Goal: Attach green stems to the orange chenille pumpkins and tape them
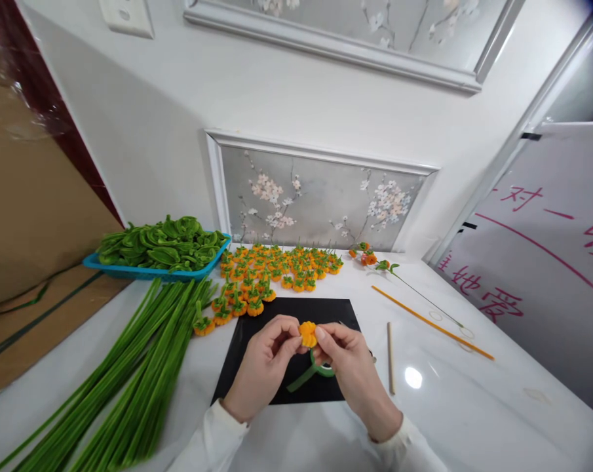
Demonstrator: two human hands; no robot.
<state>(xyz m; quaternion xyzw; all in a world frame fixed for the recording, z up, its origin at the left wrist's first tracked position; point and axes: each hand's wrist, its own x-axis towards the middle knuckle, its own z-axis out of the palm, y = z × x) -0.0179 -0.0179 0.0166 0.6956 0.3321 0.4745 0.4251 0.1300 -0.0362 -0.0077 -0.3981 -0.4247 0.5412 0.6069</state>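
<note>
Above the black mat (247, 373), a small orange pipe-cleaner flower (308, 334) is pinched between my two hands. My left hand (269, 364) grips its left side with thumb and forefinger. On its right side, the thumb and fingers of my right hand (348, 367) hold the petals. Under my hands lies a roll of green tape (303, 378) with a loose end, partly hidden by the right hand. Many finished-looking orange flowers with green bases (276, 265) stand in rows behind the mat.
At left, a blue tray (166, 274) holds green pipe-cleaner leaves, beside long green pipe cleaners (143, 380). A wooden stick (391, 357), an orange pipe cleaner (434, 322) and a stemmed flower spray (369, 257) lie at right. A wall (143, 118) bounds the back.
</note>
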